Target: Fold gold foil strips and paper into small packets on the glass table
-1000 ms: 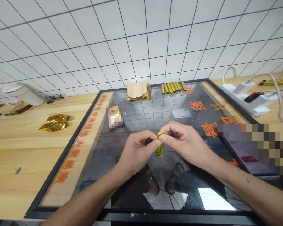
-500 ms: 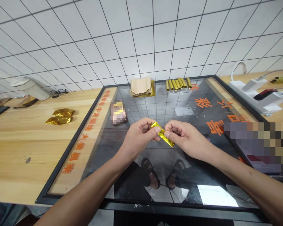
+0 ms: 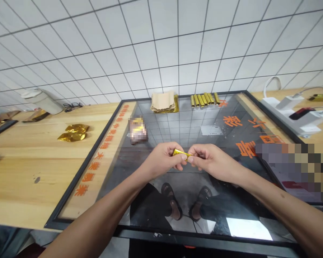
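Note:
Between my two hands is a small strip of shiny gold foil paper (image 3: 178, 153), held above the dark glass panel (image 3: 150, 161). My left hand (image 3: 167, 156) pinches its left part between thumb and fingers. The right end sits between the thumb and forefinger of my right hand (image 3: 207, 156); the fingers hide much of it. Beyond my hands, several rolled gold foil tubes (image 3: 204, 100) lie in a row at the panel's far edge. Left of them is a stack of foil papers (image 3: 163, 102) with tan backs upward.
A blurred-out pack (image 3: 138, 130) lies on the glass at the left. Crumpled gold foil (image 3: 74, 132), glasses (image 3: 72, 106) and a pale cup (image 3: 42, 100) are on the wooden table. At the right is a white power strip (image 3: 288, 114) with plugs; a tiled wall rises behind.
The gold strip has turned from slanting down right to nearly level, and less of it shows between my fingers. The view has shifted slightly.

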Demonstrator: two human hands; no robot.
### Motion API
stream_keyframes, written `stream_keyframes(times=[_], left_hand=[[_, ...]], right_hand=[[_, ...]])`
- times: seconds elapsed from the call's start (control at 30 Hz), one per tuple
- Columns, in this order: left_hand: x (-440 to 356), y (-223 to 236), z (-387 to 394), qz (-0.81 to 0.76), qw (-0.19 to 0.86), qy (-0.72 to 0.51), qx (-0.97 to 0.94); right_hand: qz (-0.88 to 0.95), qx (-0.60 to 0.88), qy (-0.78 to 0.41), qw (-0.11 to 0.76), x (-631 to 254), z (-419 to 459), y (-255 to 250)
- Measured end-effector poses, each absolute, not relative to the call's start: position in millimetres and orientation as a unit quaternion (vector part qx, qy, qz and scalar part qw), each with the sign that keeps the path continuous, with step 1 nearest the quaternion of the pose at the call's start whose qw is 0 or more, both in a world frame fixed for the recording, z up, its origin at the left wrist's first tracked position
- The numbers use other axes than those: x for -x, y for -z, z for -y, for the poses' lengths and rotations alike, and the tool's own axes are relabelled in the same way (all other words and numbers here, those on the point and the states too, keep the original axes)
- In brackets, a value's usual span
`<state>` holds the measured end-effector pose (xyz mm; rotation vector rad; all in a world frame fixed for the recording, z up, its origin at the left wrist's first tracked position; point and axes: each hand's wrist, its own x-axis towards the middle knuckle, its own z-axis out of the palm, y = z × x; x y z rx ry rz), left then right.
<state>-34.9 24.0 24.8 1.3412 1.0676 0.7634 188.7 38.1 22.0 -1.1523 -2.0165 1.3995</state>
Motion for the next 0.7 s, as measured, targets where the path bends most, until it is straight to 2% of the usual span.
stream_keyframes(times=[0.23,0.4,0.6,0.7], left_hand=[[32,-25,-22,-0.468,0.592,-0.359,-0.549],[35,-30,-21,-0.470,0.502,-0.292,-0.665],[40,-34,-27,-0.497,0.470,-0.285,-0.671],[43,-28,-34,-0.508,0.444,-0.266,-0.688]], right_hand=[[0.728,0.411,-0.503,0.219,-191,-40,-27],[0.726,0.422,-0.501,0.209,-193,-42,-34],[0.694,0.390,-0.531,0.290,-187,-46,-27],[0.691,0.370,-0.549,0.291,-188,-52,-21]])
